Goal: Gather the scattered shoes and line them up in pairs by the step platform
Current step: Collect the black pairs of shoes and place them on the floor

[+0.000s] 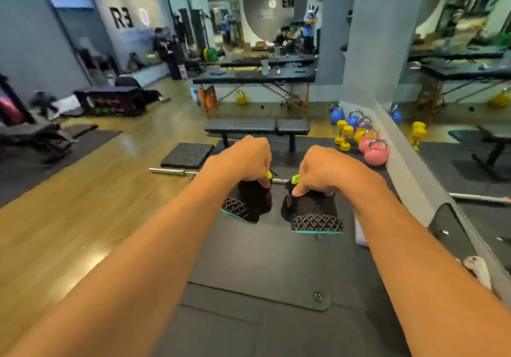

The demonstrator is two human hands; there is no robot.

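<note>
Head view: left hand [246,160] and right hand [322,173] each grip a black shoe [249,203], [312,211] above the dark mat [262,260]; wood floor [96,204] lies open leftward.

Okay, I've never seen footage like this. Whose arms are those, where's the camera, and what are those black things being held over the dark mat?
There is no machine here. The single picture comes from a camera worn on a person's head, looking forward and down, so the two bare arms are that person's own. The left hand grips the left shoe by its top, and the right hand grips the right shoe. Both shoes are black with lattice soles. Below lies a dark mat; I cannot tell whether the shoes touch it. Beyond are a barbell, a bench and kettlebells.
</note>
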